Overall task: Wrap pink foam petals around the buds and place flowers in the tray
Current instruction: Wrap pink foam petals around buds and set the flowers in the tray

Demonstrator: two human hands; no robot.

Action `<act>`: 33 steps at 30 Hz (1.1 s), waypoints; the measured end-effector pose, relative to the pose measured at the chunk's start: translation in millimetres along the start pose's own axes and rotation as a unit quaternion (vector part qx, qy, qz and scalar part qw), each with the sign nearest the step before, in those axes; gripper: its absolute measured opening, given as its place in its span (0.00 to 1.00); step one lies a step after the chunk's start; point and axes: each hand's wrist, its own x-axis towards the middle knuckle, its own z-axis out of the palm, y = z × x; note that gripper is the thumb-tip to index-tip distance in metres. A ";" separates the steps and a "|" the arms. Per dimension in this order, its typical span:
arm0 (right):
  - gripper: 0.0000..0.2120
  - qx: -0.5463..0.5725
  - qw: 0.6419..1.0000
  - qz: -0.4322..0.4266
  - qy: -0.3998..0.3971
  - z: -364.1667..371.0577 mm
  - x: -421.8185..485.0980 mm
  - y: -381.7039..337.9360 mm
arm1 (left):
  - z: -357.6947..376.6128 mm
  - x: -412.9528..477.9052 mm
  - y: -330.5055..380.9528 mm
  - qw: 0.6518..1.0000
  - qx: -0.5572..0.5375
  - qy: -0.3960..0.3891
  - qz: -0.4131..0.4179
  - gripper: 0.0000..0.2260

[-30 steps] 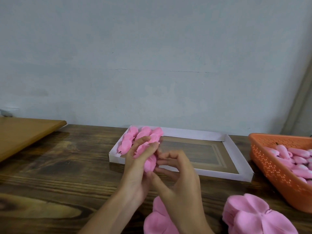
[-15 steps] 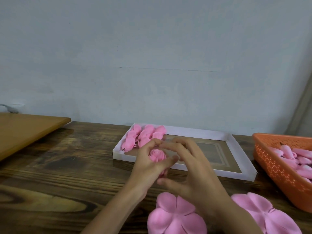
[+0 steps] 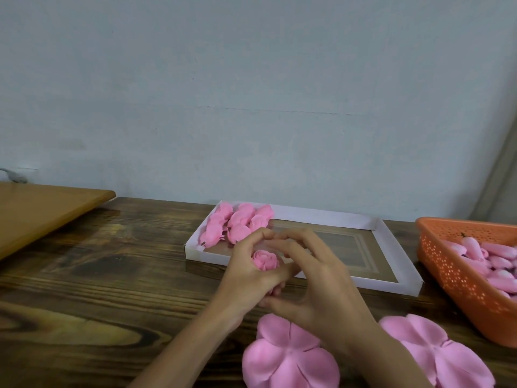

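Left hand (image 3: 249, 275), centre of the frame: fingers and thumb curled in a ring round one wrapped pink flower (image 3: 265, 259), which is gripped upright with its rolled top facing the camera. The flower is held above the table (image 3: 112, 275), just in front of the near edge of the tray (image 3: 321, 214), not inside it.

Right hand (image 3: 324, 287), just right of the left: fingers bent and spread apart, arched over the flower. The index tip meets my left index tip above it. The thumb lies low, by the flower's base. I cannot tell whether this hand presses or pinches the flower.

The tray is white and shallow and sits centre-right, against the wall (image 3: 251, 79). Finished flowers (image 3: 237, 224) are packed together in its upper left corner.

Two flat petal sheets lie on the table at the lower edge of the frame. One petal sheet (image 3: 288, 357) is directly below my hands. The second sheet (image 3: 439, 351) is to its right, partly behind my right forearm.

An orange basket (image 3: 447, 275) at the right edge holds pink buds (image 3: 498, 256).

A lighter wooden board (image 3: 42, 208) occupies the left edge, above the table surface.
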 end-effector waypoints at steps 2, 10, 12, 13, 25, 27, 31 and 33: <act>0.30 -0.001 1.000 -0.002 0.001 0.7 -0.2 1.0 | -0.8 0.8 -1.1 1.000 -0.001 -0.004 0.002 0.19; 0.29 -0.006 1.000 -0.018 -0.013 5.3 -3.1 2.3 | -2.5 2.7 -7.7 1.000 0.006 0.003 -0.024 0.13; 0.30 0.015 1.000 -0.012 -0.009 7.7 -2.3 -0.9 | -3.1 2.9 -7.7 0.999 -0.007 0.003 -0.033 0.11; 0.29 0.027 1.000 -0.010 -0.005 9.2 -1.7 -2.6 | -2.9 2.9 -7.8 0.999 -0.011 0.001 -0.033 0.11; 0.18 0.156 0.980 0.117 0.040 8.6 -3.0 13.0 | -13.2 5.7 8.1 0.944 -0.269 -0.128 -0.138 0.25; 0.17 0.187 0.973 0.130 0.037 7.3 -1.9 13.4 | -16.4 6.4 7.3 0.938 -0.279 -0.133 -0.158 0.25; 0.17 0.246 0.955 0.157 0.051 5.7 -1.6 14.9 | -16.7 7.5 8.7 0.919 -0.317 -0.151 -0.180 0.22; 0.16 0.246 0.954 0.161 0.058 4.4 -2.0 15.3 | -17.8 7.6 7.8 0.924 -0.292 -0.163 -0.186 0.23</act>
